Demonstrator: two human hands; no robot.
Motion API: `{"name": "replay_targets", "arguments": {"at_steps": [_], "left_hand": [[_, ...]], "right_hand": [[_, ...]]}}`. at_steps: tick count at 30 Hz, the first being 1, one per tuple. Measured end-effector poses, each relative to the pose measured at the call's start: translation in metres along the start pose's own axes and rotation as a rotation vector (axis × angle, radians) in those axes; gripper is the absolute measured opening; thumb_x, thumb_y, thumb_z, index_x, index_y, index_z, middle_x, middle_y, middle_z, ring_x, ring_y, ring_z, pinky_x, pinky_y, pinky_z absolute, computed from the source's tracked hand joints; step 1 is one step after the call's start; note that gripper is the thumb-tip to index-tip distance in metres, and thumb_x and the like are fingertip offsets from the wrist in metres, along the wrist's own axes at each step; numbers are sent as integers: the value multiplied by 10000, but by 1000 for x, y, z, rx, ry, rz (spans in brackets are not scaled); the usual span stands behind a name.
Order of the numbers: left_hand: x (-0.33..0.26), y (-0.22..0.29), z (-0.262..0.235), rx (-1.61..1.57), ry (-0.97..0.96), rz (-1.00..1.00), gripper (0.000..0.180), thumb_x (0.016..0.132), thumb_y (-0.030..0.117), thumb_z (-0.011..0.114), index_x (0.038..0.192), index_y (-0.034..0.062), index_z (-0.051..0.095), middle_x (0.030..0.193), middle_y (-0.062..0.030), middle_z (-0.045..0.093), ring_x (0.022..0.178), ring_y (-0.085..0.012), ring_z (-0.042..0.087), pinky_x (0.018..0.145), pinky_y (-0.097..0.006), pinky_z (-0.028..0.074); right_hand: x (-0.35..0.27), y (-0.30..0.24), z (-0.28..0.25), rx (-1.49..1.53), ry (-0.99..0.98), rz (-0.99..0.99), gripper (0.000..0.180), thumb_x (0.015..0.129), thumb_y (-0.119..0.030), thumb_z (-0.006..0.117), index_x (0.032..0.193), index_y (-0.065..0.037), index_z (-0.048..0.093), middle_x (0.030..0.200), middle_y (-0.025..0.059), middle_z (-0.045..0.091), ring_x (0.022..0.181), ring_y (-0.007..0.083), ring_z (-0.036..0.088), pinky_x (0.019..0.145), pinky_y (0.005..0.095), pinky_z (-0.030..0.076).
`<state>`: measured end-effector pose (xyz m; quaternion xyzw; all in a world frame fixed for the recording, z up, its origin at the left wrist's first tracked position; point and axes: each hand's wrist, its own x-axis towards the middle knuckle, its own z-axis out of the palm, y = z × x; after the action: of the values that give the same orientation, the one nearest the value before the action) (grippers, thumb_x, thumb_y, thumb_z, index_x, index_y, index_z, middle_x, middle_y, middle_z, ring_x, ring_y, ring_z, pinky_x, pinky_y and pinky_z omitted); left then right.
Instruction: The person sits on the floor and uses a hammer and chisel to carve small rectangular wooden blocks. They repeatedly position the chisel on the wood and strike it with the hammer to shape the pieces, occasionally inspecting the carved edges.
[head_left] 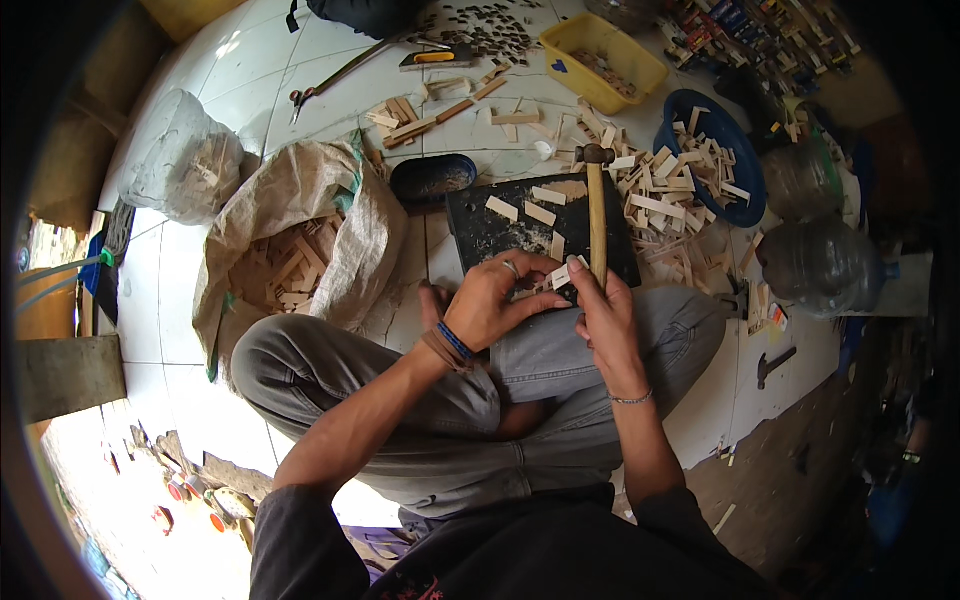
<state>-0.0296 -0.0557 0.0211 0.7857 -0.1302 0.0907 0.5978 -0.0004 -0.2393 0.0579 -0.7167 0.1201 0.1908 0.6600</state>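
Observation:
My left hand [492, 303] is closed, its thumb and fingers pinching a small pale wooden block [562, 276] that has a dark slot or mark on it. My right hand [608, 318] grips the wooden handle of a hammer [597, 215], whose head points away from me. The right thumb also presses against the block, so both hands meet on it. Beneath them lies a black board [480, 232], dusted with shavings. Several loose wooden pieces rest on this board, among them one flat strip [501, 208]. The left fingertips partly hide the block's near side.
Left of the board stands an open woven sack [375, 245] of wood pieces, beside a plastic bag [185, 160]. A blue basin [748, 165] spills wooden pieces on the right. Behind are a yellow tub [570, 85] and scissors [303, 97]. Another hammer [775, 366] lies at right.

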Motion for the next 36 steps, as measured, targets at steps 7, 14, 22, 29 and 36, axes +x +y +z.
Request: {"name": "replay_targets", "arguments": {"at_steps": [7,14,22,29,36], "left_hand": [[4,1,4,-123,11,-19,345,878,169,852,1178,40,738,1120,-105,708,1018,-209,707,848,-322,574],[10,-8,0,-320,-58,-131,210,897,114,827,1097,60,795,1109,-61,717,1027,-166,693,891,-305,557],[11,-15,1,-443,-76,-189,194,897,79,817,1088,53,800,1110,-42,712,1043,-141,669,932,-295,537],[8,-21,6,-499,-58,-220,188,897,80,819,1084,56,804,1123,-40,707,1040,-138,664,925,-295,538],[10,-22,6,-469,-51,-169,180,889,87,829,1064,54,806,1104,-47,726,1020,-139,681,902,-289,555]], "right_hand": [[2,0,0,-41,7,-22,300,1034,-374,693,936,-94,651,641,-97,418,473,2,340,393,211,277],[4,0,-3,-72,-3,-26,321,1025,-391,700,916,-96,637,650,-89,429,476,9,362,396,213,282],[3,0,-2,-108,-8,-29,338,1029,-395,688,895,-92,622,653,-82,431,473,15,366,393,223,283],[3,2,-4,-94,-15,-12,343,1031,-396,684,890,-90,624,651,-78,435,479,16,385,398,222,305],[3,1,-12,-179,-50,-45,359,1041,-398,671,944,-53,657,675,-38,492,526,51,454,456,248,379]]}}
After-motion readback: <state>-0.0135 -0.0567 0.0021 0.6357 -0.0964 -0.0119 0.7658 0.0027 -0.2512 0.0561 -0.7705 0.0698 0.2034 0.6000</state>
